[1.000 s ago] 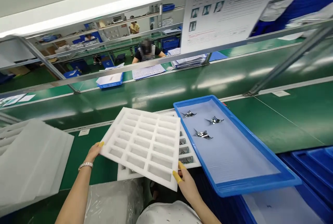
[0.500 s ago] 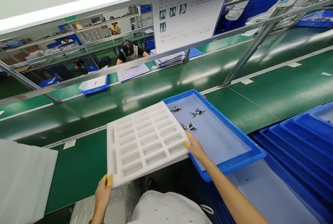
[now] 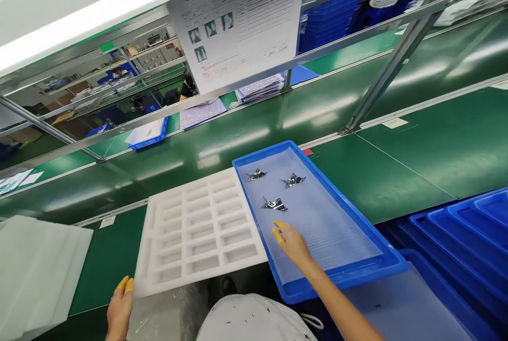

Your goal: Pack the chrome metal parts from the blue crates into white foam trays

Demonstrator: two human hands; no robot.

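My right hand [image 3: 292,243] is over the blue tray [image 3: 369,224], fingers loose and open, holding nothing, yellow-tipped fingertips [image 3: 278,235] pointing at the nearest metal part [image 3: 273,204]. That part lies just beyond the fingertips, not touched. Two more metal parts [image 3: 293,180] sit farther back on the tray's pale liner, apart from one another.

My left hand [image 3: 120,306] is at the near left corner of the white foam tray [image 3: 198,232], fingers curled at its edge; whether it pinches the foam or only rests against it, I cannot tell. The foam tray lies flat on the green counter [image 3: 111,256], its right edge against the blue tray's left wall. All pockets I can see are empty.

Judgement: take the near part by its body, not the thin wings, lift it straight up, and keep the foam steady with the left hand.

Farther out: a stack of white foam sheets [image 3: 39,267] at the left, stacked blue bins [image 3: 468,230] at the right, the conveyor belt [image 3: 238,135] beyond.
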